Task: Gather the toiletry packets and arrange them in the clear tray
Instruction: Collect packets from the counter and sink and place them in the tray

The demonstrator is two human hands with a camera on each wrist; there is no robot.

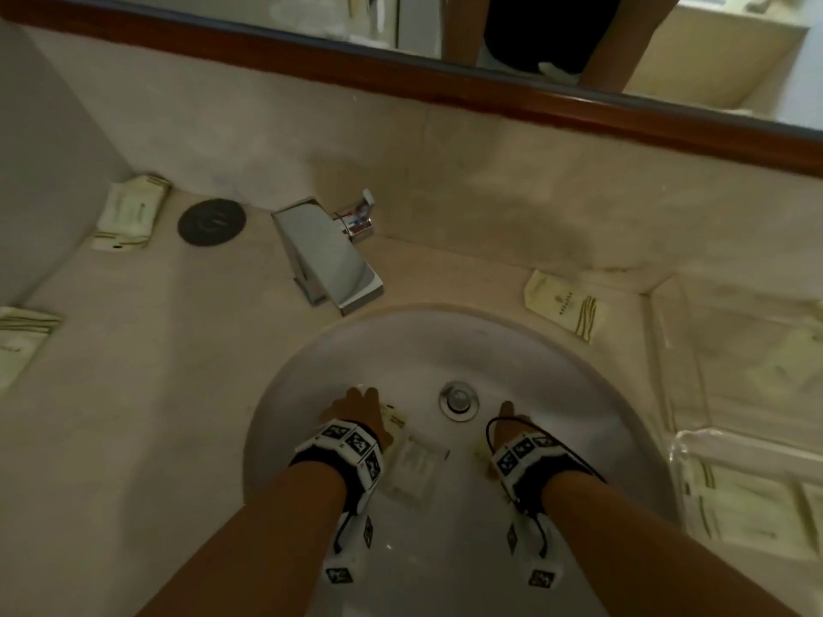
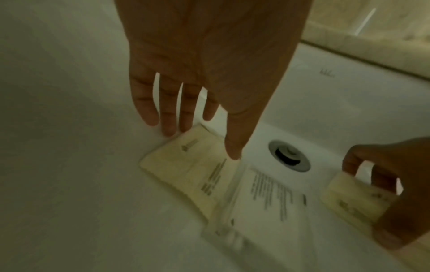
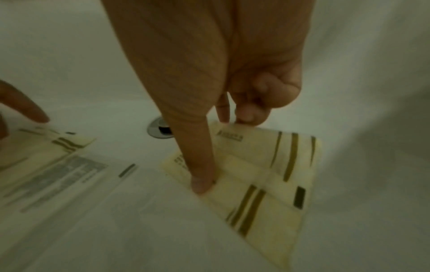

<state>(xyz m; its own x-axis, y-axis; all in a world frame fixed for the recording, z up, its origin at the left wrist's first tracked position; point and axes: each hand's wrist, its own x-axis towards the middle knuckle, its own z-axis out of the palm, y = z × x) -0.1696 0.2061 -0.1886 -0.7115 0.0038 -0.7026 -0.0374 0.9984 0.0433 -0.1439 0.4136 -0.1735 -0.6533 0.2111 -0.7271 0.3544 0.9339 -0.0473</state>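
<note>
Both hands reach down into the white sink (image 1: 427,345). My left hand (image 2: 200,139) hovers with straight, spread fingers over a cream packet (image 2: 186,169); its thumb tip touches the packet's edge. A white printed packet (image 2: 267,198) lies beside it, near the drain (image 2: 289,155). My right hand (image 3: 223,150) pinches a cream packet with olive stripes (image 3: 267,174), thumb on the near edge and curled fingers (image 3: 246,114) on the far edge. The clear tray (image 1: 681,443) stands on the counter at the right with several packets in it.
More cream packets lie on the counter: one right of the sink (image 1: 563,305), a pile at the back left (image 1: 131,211), one at the left edge (image 1: 22,340). A chrome faucet (image 1: 329,256) overhangs the basin. A black disc (image 1: 212,222) lies left of it.
</note>
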